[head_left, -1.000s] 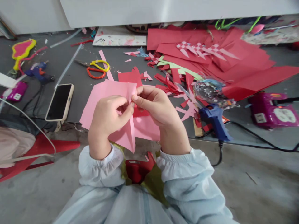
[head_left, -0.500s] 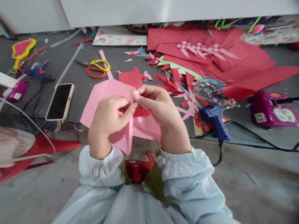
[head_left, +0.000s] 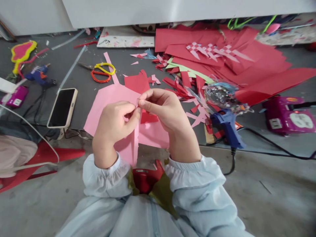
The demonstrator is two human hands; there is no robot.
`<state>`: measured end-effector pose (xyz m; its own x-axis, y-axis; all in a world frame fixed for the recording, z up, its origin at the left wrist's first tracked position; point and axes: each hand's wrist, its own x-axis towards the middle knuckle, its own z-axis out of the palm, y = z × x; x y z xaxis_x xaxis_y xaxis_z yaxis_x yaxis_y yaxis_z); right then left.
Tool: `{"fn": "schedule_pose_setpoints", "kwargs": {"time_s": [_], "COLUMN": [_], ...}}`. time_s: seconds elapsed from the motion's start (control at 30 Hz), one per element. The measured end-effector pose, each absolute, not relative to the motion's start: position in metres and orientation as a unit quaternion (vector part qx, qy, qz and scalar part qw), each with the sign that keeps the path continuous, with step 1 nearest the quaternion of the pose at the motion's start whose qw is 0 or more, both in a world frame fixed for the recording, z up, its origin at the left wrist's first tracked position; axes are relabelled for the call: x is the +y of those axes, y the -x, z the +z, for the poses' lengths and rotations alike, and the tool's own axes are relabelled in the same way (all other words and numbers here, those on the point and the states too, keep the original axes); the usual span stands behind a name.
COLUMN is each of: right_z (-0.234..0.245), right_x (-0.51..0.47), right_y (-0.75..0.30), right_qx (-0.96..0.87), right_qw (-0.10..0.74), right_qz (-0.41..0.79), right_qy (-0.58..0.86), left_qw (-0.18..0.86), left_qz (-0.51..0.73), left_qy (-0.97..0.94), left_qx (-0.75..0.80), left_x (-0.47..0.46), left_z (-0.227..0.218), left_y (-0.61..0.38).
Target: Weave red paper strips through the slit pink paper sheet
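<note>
Pinching a large sheet of light pink paper [head_left: 108, 95] between thumb and forefinger, the left hand [head_left: 115, 120] meets the right hand [head_left: 164, 110] in the head view, their fingertips almost together at the sheet's right edge. The right thumb and forefinger are closed on that same edge; the other fingers of both hands curl inward. The sheet is held over the near edge of the dark grey tabletop [head_left: 85, 84]. A narrow raised fold [head_left: 135, 149] runs along its right side, its long axis reaching from the fingertips toward the wearer's body, the near end leaning slightly left and hanging past the table edge above the floor. How the paper sits inside the left palm cannot be told, since the hand covers it.

To the right of the fold lies a second stretch of pink paper [head_left: 153, 135]; whether it joins the held sheet is unclear. Bright red paper [head_left: 137, 82] lies just beyond the fingertips. Farther off, scissors with yellow and orange-red handles [head_left: 92, 68] point their blades leftward. A black-screened phone in a pale case [head_left: 62, 108] rests left of the sheet, and a blue glue gun [head_left: 227, 126] right of the right hand.
</note>
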<state>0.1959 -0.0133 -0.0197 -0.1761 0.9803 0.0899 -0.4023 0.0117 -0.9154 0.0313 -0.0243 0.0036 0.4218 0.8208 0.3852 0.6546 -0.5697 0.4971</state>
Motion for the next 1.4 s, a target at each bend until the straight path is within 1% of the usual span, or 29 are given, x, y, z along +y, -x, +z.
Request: {"fn": "schedule_pose_setpoints", "kwargs": {"time_s": [0.13, 0.33, 0.67, 0.83, 0.97, 1.07, 1.4], "right_z": [-0.023, -0.019, -0.019, -0.014, -0.010, -0.010, -0.018], "right_x": [-0.013, -0.015, -0.015, -0.018, -0.019, -0.019, -0.014], "right_y": [-0.199, -0.205, -0.208, -0.209, -0.209, -0.208, -0.204], "right_qx": [-0.460, -0.506, -0.531, -0.540, -0.545, -0.539, -0.471], "right_qw": [0.565, 0.512, 0.513, 0.467, 0.460, 0.472, 0.560], "right_qz": [0.599, 0.612, 0.587, 0.612, 0.610, 0.600, 0.543], "right_qy": [0.334, 0.326, 0.333, 0.341, 0.344, 0.355, 0.412], "left_qw": [0.154, 0.176, 0.173, 0.181, 0.175, 0.175, 0.201], "left_qz": [0.293, 0.287, 0.291, 0.290, 0.289, 0.285, 0.238], "left_qy": [-0.833, -0.841, -0.837, -0.839, -0.839, -0.838, -0.839], "left_qx": [0.443, 0.425, 0.430, 0.424, 0.425, 0.431, 0.446], "left_x": [-0.024, -0.025, -0.025, -0.025, -0.025, -0.026, -0.025], "left_z": [0.003, 0.006, 0.008, 0.007, 0.005, 0.004, 0.009], "left_y": [-0.030, -0.031, -0.032, -0.031, -0.033, -0.034, -0.035]}}
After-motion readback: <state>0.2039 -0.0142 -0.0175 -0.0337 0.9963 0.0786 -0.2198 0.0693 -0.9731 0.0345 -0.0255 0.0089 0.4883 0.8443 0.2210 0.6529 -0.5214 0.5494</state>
